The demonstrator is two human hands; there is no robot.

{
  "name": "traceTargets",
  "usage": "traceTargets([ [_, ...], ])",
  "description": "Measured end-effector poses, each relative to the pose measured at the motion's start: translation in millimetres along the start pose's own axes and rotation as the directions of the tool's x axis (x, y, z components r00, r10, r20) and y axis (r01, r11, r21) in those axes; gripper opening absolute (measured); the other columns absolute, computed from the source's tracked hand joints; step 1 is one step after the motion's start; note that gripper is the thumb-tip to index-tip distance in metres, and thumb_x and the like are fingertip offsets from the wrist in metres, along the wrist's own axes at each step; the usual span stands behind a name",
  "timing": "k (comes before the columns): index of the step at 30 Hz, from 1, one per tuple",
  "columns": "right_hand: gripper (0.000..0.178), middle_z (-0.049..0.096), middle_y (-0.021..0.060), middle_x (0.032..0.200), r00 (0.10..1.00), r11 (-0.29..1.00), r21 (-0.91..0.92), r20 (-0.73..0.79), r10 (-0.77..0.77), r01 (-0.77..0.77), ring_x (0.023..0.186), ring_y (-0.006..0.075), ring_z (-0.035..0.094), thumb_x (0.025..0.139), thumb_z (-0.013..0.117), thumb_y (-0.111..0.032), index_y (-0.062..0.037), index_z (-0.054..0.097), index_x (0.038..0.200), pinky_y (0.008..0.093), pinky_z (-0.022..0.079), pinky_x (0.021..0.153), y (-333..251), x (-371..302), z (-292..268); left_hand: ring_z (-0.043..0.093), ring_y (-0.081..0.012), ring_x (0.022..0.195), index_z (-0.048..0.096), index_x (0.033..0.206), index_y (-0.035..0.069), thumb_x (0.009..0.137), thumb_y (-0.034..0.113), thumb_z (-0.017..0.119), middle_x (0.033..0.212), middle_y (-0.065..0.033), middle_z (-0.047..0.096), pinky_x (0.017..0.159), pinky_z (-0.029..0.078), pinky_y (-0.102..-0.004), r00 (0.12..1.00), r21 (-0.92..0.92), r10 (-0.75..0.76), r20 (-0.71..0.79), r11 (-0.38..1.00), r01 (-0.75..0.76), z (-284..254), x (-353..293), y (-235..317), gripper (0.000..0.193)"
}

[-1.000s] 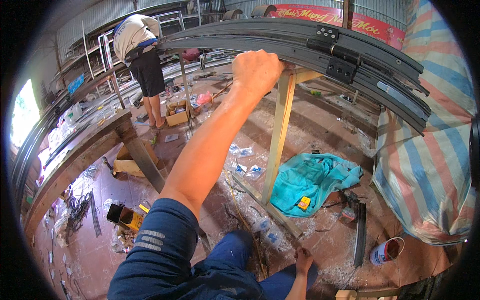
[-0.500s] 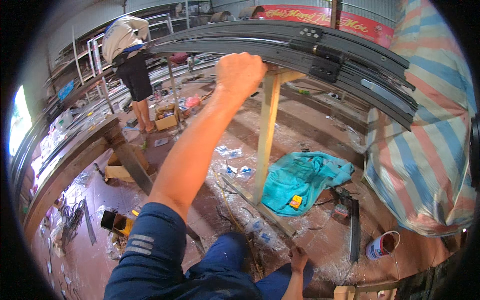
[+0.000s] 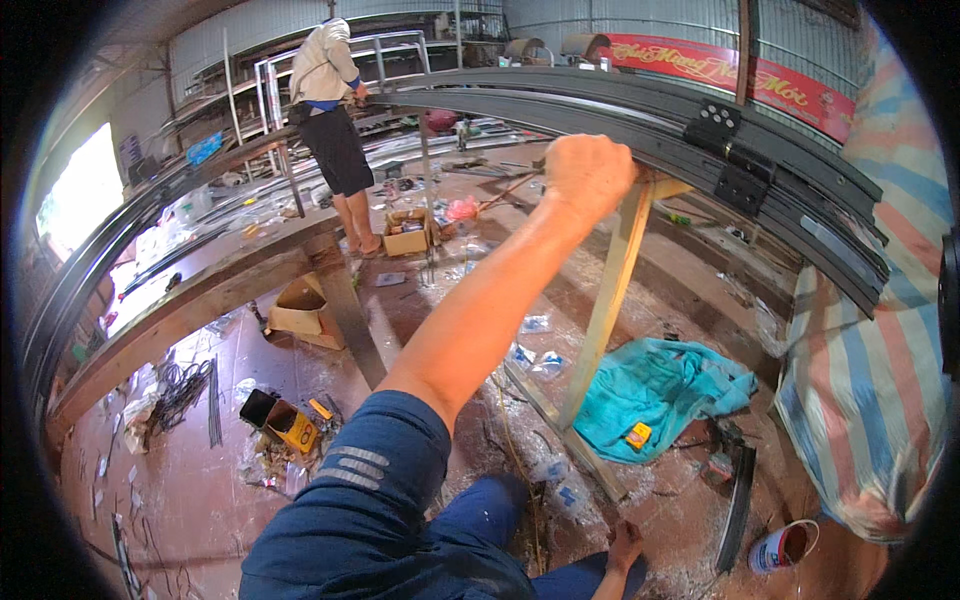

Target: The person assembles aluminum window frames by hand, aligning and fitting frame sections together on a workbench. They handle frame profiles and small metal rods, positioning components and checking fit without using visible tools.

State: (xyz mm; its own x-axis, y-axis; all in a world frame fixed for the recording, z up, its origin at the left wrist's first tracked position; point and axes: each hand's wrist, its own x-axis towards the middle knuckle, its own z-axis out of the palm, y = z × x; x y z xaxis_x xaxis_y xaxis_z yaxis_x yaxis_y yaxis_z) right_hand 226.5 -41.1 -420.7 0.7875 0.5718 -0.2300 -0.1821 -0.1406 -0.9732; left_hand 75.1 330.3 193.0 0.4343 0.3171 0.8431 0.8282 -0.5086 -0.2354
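Dark grey metal frame rails (image 3: 640, 105), long and curved with grooved, channelled profiles, arch across the upper part of the view at about head height, resting on a pale wooden post (image 3: 610, 300) that leans up from the floor. A black hinge plate (image 3: 735, 160) with small screw heads is fixed on the rails just right of the post. The left hand (image 3: 585, 175) is raised on an outstretched arm in a dark blue sleeve, its grip curled shut into a fist around the lower edge of the rails, knuckles toward the camera. The right hand (image 3: 625, 545) shows only partly at the bottom edge, beside the blue-trousered knee, fingers loose near the dusty floor; whether its grip holds anything cannot be told.

Below the rails, a crumpled turquoise cloth (image 3: 660, 395) lies on the reddish concrete floor with a small yellow box on it. A white paint tin (image 3: 780, 548) stands near the lower right, next to a short black bar. A person in a striped shirt (image 3: 870, 370) stands close at the right. Farther back, another person (image 3: 330, 110) in a pale top and dark shorts stands at the far end of the rails. A heavy wooden table (image 3: 200, 300) runs along the left.
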Motion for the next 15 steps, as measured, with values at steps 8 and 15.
traceTargets([
  [8,0.036,0.072,0.013,0.076,1.0,0.986,-0.166,0.008,-0.03,0.031,0.068,0.0251,0.066,0.103,0.073,-0.029,0.005,0.075,0.091,0.0446,0.051,0.067,15,14,-15,0.083,-0.0325,0.078,0.088,0.086,0.02,0.095,0.029,0.072,0.081,-0.013,0.081,0.065,0.063,-0.0434,0.999,0.013,-0.007,0.047,1.0,0.006,-6,-2,2,0.02],
  [15,0.036,0.074,0.0131,0.081,0.999,0.987,-0.162,-0.032,-0.013,0.007,0.071,0.0253,0.069,0.104,0.073,-0.03,0.0048,0.076,0.093,0.0439,0.053,0.067,1,1,-9,0.082,-0.0329,0.077,0.088,0.087,0.019,0.095,0.033,0.073,0.078,-0.0127,0.08,0.064,0.063,-0.044,1.0,0.011,0.006,0.021,1.0,-0.006,-7,-2,2,0.022],
])
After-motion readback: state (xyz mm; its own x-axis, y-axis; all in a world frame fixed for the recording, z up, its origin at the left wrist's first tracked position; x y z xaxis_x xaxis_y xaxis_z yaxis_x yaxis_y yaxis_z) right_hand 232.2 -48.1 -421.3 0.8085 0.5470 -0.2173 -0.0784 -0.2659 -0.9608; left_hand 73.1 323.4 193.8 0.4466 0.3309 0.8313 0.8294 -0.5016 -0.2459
